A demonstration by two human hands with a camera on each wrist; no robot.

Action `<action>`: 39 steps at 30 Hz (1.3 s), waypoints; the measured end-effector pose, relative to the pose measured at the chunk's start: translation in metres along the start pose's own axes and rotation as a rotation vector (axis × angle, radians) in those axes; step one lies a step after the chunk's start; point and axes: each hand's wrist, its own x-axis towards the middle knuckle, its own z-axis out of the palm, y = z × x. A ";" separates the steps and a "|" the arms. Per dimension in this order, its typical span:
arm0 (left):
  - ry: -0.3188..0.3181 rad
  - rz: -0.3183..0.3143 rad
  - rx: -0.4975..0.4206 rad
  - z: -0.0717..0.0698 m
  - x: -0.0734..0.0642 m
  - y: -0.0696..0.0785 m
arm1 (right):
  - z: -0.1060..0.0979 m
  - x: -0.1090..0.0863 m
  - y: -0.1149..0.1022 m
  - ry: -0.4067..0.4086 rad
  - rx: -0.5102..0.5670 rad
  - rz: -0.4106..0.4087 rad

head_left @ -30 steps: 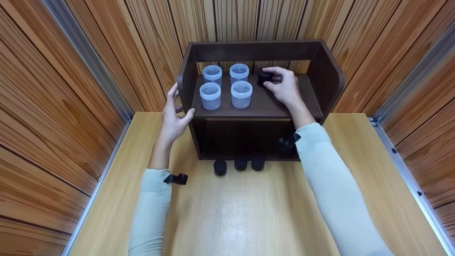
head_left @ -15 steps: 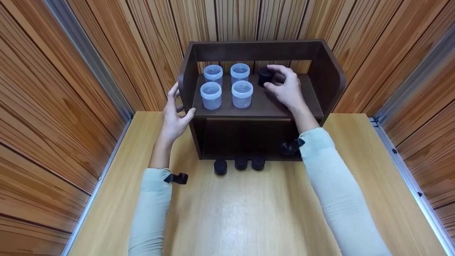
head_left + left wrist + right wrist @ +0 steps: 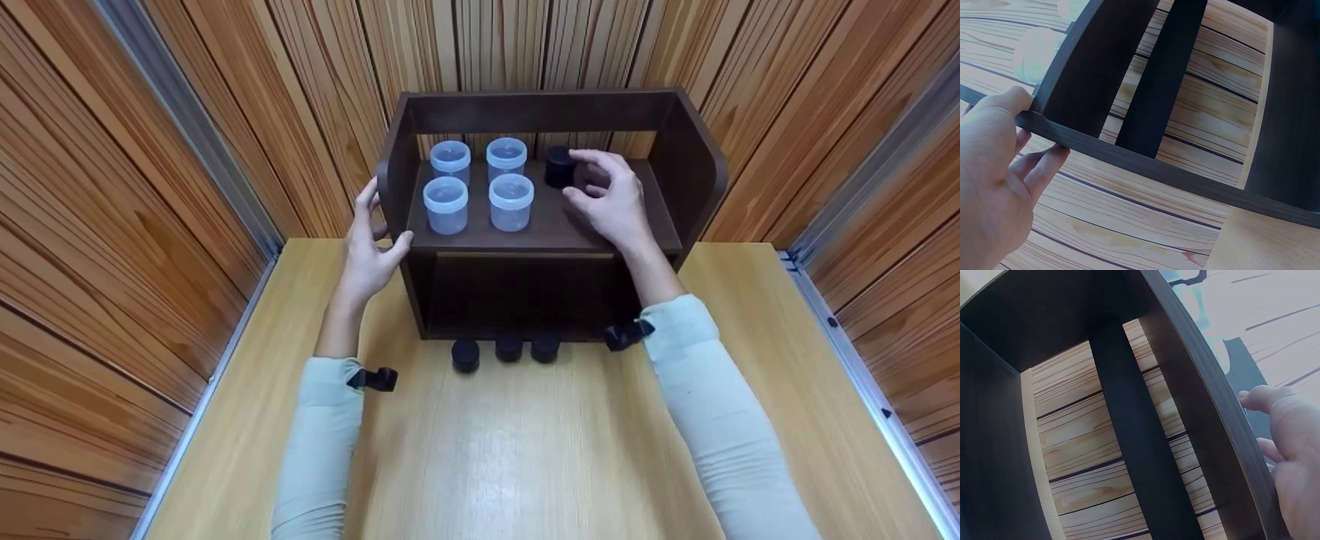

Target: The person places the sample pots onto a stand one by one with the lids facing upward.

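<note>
A two-tier dark brown shelf (image 3: 465, 244) stands against the back wall. My left hand (image 3: 367, 251) holds its left side, thumb at the front edge of the upper board and fingers along the outer face. In the left wrist view, the fingertips (image 3: 1061, 152) lie against the side panel. On the upper board, a small black round jar (image 3: 559, 169) stands upright at the back. My right hand (image 3: 613, 199) is just right of this jar, thumb and fingers spread and holding nothing. Several translucent jars with pale rims, such as the front right one (image 3: 511, 204), stand left of the black jar.
Three more small black jars, the leftmost one (image 3: 465, 355) slightly apart, stand on the wooden table (image 3: 480, 450) before the shelf's lower front edge. Wood-panelled walls (image 3: 150, 262) enclose the table. The shelf's raised right side (image 3: 688, 157) rises beside my right hand.
My right hand has let go of the black jar and drawn back a little to the right, its fingers opening. The jar stays on the upper board. My left hand keeps its hold.
</note>
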 end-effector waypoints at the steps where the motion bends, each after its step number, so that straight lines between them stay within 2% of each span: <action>1: -0.002 0.000 0.000 0.000 0.000 0.000 | 0.000 -0.002 -0.001 0.003 0.001 -0.008; 14: -0.013 -0.013 0.000 -0.001 -0.001 -0.002 | -0.002 -0.029 -0.004 0.060 0.047 -0.094; 20: 0.003 0.012 -0.007 0.000 0.000 -0.004 | -0.003 -0.041 -0.005 0.082 0.074 -0.151; 29: 0.004 0.015 0.000 -0.001 0.000 -0.003 | -0.008 -0.060 -0.003 0.044 0.083 -0.207; 34: 0.004 0.024 -0.007 -0.001 0.001 -0.001 | -0.012 -0.071 0.002 0.017 0.072 -0.290; 39: -0.002 0.014 -0.007 -0.001 0.001 -0.003 | -0.015 -0.082 0.007 0.000 0.105 -0.365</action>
